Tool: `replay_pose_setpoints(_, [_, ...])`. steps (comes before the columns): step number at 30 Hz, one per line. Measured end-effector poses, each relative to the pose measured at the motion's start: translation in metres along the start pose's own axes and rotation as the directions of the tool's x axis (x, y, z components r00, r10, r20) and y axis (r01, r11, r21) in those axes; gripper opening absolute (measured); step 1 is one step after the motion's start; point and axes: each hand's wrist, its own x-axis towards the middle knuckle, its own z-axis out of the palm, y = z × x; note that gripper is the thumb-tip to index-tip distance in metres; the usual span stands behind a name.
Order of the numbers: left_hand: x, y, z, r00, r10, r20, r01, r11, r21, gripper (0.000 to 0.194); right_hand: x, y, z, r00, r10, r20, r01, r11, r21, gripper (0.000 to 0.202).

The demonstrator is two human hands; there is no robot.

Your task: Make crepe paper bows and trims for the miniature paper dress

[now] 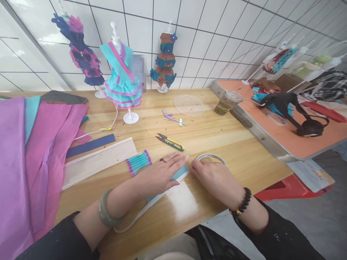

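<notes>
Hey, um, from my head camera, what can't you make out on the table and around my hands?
All in the head view:
- Blue strip: partly covered by the left hand.
- Ring-shaped roll: near side hidden behind the right hand.
- Right fingertips: hidden by the curled hand, so their grip is unclear.
- Purple cloth: cut off by the left edge.
- Grey object behind the turquoise dress: obscured by pixelation.

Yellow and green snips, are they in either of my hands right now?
No, the snips lie on the wooden tabletop, just beyond the left hand, which lies flat over a blue strip.
</notes>
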Motion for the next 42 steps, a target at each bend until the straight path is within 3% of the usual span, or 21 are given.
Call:
replay_pose_setpoints(5, [-0.002, -0.002, 0.0, 0.999, -0.055, 0.004, 0.055, 0.994, -0.09, 0.071, -0.009, 0.001, -0.008, 1.0, -0.016, 0.017, 0.016, 1.0, 0.008, 0.014])
replay_pose_setpoints(8, [-0.004, 0.001, -0.009, 0.99, -0.137, 0.036, 0.141, 0.967, -0.214, 0.069, -0.017, 0.0, -0.011, 0.999, 0.006, 0.032, -0.007, 0.999, 0.036, 0.012])
replay_pose_setpoints(11, [-0.005, 0.007, -0.022, 0.967, -0.244, 0.076, 0.251, 0.855, -0.454, 0.063, -0.025, 0.0, -0.012, 1.0, 0.016, -0.001, -0.016, 0.996, 0.089, 0.018])
replay_pose_setpoints(14, [-0.004, 0.013, -0.026, 0.955, -0.272, 0.115, 0.28, 0.714, -0.641, 0.062, -0.03, -0.001, -0.013, 0.999, -0.002, -0.038, 0.007, 0.992, 0.125, 0.021])
replay_pose_setpoints(17, [-0.003, 0.014, -0.016, 0.944, -0.305, 0.123, 0.309, 0.697, -0.646, 0.07, -0.032, -0.004, -0.017, 0.997, -0.025, -0.068, 0.033, 0.991, 0.126, 0.016])
replay_pose_setpoints(21, [-0.002, 0.017, -0.007, 0.938, -0.333, 0.096, 0.311, 0.688, -0.656, 0.049, -0.037, -0.01, -0.027, 0.992, -0.04, -0.123, 0.049, 0.996, 0.073, 0.015])
replay_pose_setpoints(27, [-0.001, 0.027, -0.024, 0.949, -0.309, 0.055, 0.267, 0.703, -0.659, 0.017, -0.043, -0.014, -0.042, 0.983, -0.043, -0.181, 0.053, 0.997, 0.051, 0.018])
replay_pose_setpoints(36, [-0.01, 0.03, -0.047, 0.918, -0.29, 0.272, 0.373, 0.389, -0.843, 0.025, -0.044, -0.021, -0.045, 0.949, -0.001, -0.316, 0.042, 0.992, 0.121, 0.025])
replay_pose_setpoints(40, [-0.011, 0.026, -0.047, 0.905, -0.267, 0.331, 0.384, 0.182, -0.905, 0.02, -0.039, -0.019, -0.038, 0.937, -0.042, -0.347, 0.097, 0.985, 0.144, 0.025])
replay_pose_setpoints(42, [-0.011, 0.024, -0.044, 0.883, -0.304, 0.359, 0.414, 0.141, -0.899, 0.021, -0.036, -0.015, -0.032, 0.936, -0.082, -0.343, 0.122, 0.988, 0.099, 0.028])
